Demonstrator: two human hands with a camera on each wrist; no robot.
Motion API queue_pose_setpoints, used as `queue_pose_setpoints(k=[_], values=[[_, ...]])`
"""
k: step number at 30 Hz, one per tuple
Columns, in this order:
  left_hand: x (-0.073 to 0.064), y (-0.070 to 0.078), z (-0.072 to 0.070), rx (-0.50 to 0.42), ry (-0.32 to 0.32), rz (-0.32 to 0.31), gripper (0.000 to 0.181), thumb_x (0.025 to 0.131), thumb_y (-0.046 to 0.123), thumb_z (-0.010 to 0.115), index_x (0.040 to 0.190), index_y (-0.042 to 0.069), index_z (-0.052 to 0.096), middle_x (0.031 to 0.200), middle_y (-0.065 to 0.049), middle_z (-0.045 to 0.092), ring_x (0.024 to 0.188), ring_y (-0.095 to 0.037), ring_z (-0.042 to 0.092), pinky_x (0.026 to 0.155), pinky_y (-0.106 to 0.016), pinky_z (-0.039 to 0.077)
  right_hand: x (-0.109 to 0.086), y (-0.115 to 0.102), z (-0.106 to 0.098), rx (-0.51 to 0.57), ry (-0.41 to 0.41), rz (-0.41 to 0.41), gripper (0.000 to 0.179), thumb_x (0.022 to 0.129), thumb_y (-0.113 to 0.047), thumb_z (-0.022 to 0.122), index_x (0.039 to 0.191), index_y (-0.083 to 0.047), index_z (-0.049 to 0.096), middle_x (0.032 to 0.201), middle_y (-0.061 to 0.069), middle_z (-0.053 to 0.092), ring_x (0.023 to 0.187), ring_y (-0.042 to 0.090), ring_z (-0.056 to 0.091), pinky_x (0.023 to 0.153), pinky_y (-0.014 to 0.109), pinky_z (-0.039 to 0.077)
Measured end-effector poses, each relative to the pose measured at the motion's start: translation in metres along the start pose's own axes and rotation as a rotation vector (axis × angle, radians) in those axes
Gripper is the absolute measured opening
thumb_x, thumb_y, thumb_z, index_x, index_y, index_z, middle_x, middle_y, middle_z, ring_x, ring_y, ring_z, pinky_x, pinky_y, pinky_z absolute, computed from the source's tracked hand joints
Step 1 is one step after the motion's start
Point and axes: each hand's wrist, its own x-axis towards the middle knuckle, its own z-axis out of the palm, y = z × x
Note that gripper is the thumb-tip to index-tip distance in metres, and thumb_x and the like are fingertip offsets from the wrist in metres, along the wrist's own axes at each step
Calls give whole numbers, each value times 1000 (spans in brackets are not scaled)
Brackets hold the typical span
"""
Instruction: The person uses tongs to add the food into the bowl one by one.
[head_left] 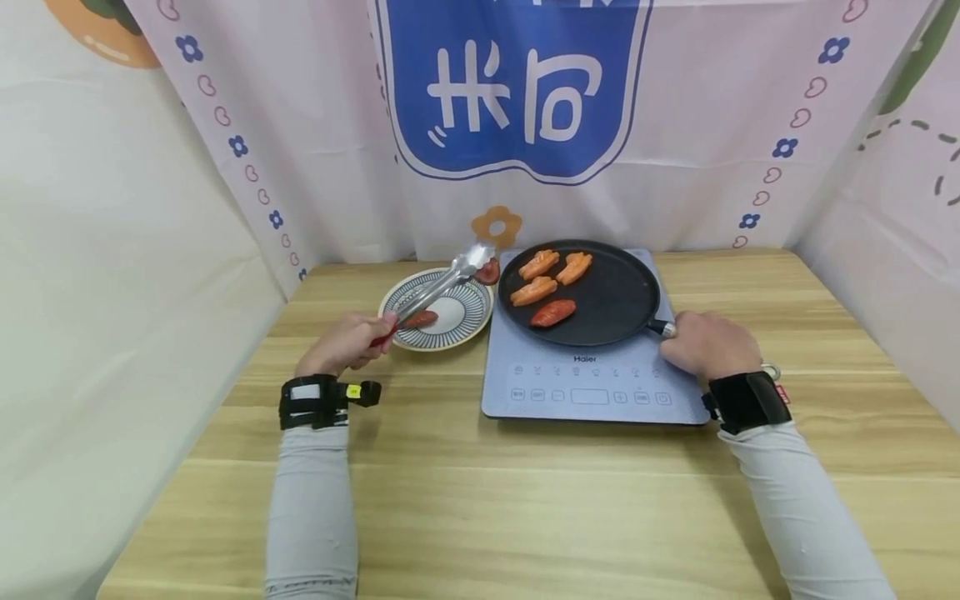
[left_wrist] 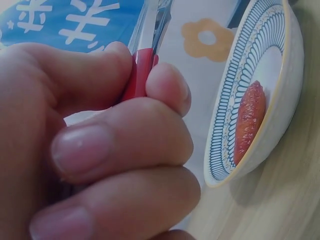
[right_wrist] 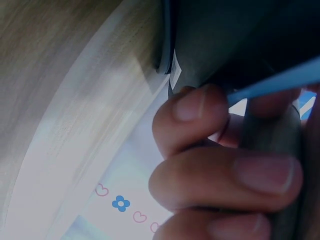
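Observation:
My left hand [head_left: 347,340] grips metal tongs [head_left: 438,292] by their red handle [left_wrist: 139,75]. At the tongs' tips is a reddish-brown food piece [head_left: 488,272], between the plate and the pan. The patterned plate [head_left: 476,321] below the tongs bears another reddish, wing-like piece [left_wrist: 250,120], partly hidden by the tongs in the head view. My right hand [head_left: 711,343] grips the handle [head_left: 662,327] of a flat black frying pan [head_left: 611,292]. Inside the pan lie three orange, ridged pieces [head_left: 534,291] and one glossy red piece [head_left: 553,313], all toward its left side.
Under the pan is a grey induction cooktop [head_left: 536,375] with a touch panel along its front. Both stand on a wooden table [head_left: 427,492]. A printed cloth [head_left: 330,158] hangs behind the table, and pale cloth walls [head_left: 112,275] flank it.

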Motion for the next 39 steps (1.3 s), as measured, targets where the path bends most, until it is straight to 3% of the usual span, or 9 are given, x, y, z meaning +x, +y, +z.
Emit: queue_pose_setpoints(k=[6,15,21,25,27,31,34,39], values=[[1,-1,4,19,8,2,50,112,48,47,87,7,63,64,5,47,53,-11,37,51,-24,28,0,-1,1,-5,2,-12,17,79,-25,59,82,-8,58,73,10,57,65,28,54,55,38,37],[3,0,8,7,-8,23,53,111,51,49,109,2,70,64,7,49,53,-11,36,51,-23,27,2,0,1,-9,-5,-12,19,81,-26,59,85,-7,58,75,11,57,66,29,55,55,38,37],[7,1,10,31,-34,67,44,112,49,48,135,21,72,68,5,50,52,-11,37,49,-23,28,2,2,1,-11,-2,-11,19,80,-26,59,84,-8,58,75,11,57,66,29,55,55,38,38],[9,3,12,57,-55,88,43,112,49,47,139,24,70,71,4,51,52,-11,36,48,-23,28,1,2,0,-13,-2,-15,19,80,-26,59,84,-7,58,75,11,57,66,29,55,55,38,38],[9,4,14,71,-55,95,45,112,50,46,136,22,71,71,3,52,52,-11,36,48,-24,28,1,2,0,-14,1,-16,19,80,-26,59,84,-7,58,75,11,58,66,28,55,55,38,38],[9,8,16,90,-45,69,51,111,51,47,105,8,74,66,4,49,52,-12,36,50,-25,28,1,1,0,-13,12,-17,19,79,-25,59,84,-7,58,75,11,58,66,28,55,55,38,37],[10,10,17,90,-47,51,55,111,52,47,86,6,65,66,4,50,52,-11,36,51,-25,29,1,1,0,-12,13,-18,19,79,-25,59,84,-7,58,74,11,57,66,28,54,55,38,37],[11,11,19,79,-49,46,55,111,52,46,85,7,64,68,3,53,51,-10,35,50,-24,29,1,3,0,-11,10,-19,19,80,-26,58,84,-7,59,75,11,57,66,29,55,55,39,37]])
